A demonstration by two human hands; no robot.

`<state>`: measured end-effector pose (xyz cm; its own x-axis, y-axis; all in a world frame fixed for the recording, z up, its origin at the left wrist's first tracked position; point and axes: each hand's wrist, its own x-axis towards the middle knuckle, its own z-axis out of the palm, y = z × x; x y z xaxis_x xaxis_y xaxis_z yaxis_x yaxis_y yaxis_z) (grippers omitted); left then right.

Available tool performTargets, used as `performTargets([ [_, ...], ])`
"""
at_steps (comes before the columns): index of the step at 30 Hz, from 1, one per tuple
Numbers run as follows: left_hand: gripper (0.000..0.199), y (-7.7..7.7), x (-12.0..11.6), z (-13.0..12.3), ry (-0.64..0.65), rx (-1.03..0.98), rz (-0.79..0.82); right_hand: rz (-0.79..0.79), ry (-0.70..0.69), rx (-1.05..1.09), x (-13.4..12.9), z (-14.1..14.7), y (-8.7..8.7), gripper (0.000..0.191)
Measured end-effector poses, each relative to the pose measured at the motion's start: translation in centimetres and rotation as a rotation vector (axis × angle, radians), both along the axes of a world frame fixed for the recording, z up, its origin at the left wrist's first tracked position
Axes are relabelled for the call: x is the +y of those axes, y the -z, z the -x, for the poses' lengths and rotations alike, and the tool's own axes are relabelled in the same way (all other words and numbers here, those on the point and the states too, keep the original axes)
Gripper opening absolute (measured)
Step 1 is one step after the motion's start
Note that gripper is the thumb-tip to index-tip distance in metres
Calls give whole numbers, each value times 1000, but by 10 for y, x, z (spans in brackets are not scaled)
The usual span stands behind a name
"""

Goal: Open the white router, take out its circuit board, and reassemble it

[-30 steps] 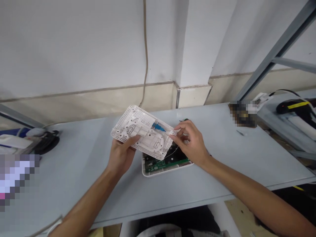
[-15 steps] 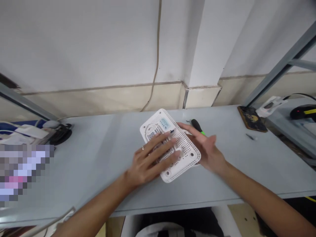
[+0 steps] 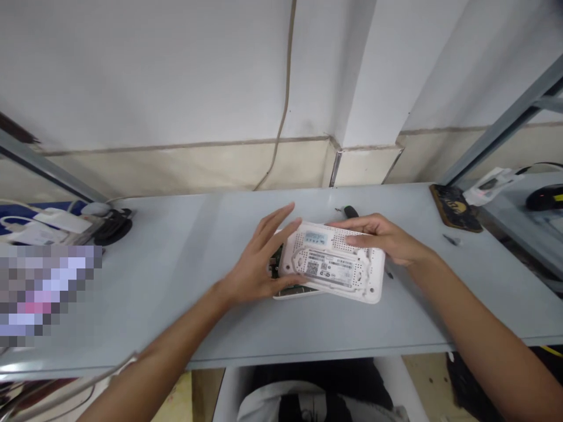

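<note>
A white perforated router cover point(image 3: 334, 271), with printed labels facing up, lies skewed over the lower half of the casing. At its left end a green circuit board point(image 3: 275, 262) and a white lower rim point(image 3: 303, 293) show beneath it. My left hand point(image 3: 259, 264) spans the cover's left end, thumb along the lower edge and fingers by the upper corner. My right hand point(image 3: 387, 237) grips the upper right edge, thumb on top and fingers behind. Just beyond that hand lies a black-handled screwdriver point(image 3: 350, 211), mostly hidden.
The grey table point(image 3: 185, 281) runs to a wall at the back. A dark phone point(image 3: 455, 208) and a small pointed piece point(image 3: 451, 240) lie at the right. White adapters and cables point(image 3: 61, 221) crowd the left, near a black round object point(image 3: 113, 227).
The cover has turned from a steep slant to nearly level and come to lie over the casing. My left hand moved from its face to its left end; my right hand now holds the upper edge.
</note>
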<state>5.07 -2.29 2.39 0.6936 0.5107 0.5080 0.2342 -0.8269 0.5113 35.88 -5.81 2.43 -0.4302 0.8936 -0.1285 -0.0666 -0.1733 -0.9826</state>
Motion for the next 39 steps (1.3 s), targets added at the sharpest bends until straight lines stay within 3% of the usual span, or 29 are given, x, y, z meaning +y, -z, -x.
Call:
performTargets([
  [5,145,2,3,1,178,87,176,-45,-58,9,2,16,14,50],
  [9,154,4,4,2,211,105,179,2,80,-6,2,16,15,42],
  [12,147,5,3,1,200,123,186,12,203,-77,0,16,13,41],
  [15,139,3,0,0,156,112,168,-123,300,-205,-1,18,12,46],
  [21,137,-6,3,5,37,112,123,-506,434,-364,0,21,15,37],
  [23,134,-8,5,8,-9,173,113,-592,349,-418,2,18,16,42],
  [27,125,-8,9,13,-52,321,96,-700,19,-569,4,8,16,70],
  [33,116,-5,13,14,-22,424,68,-599,-168,-685,0,6,15,128],
  [39,108,-11,8,15,57,467,-5,-633,-206,-688,-4,10,11,124],
])
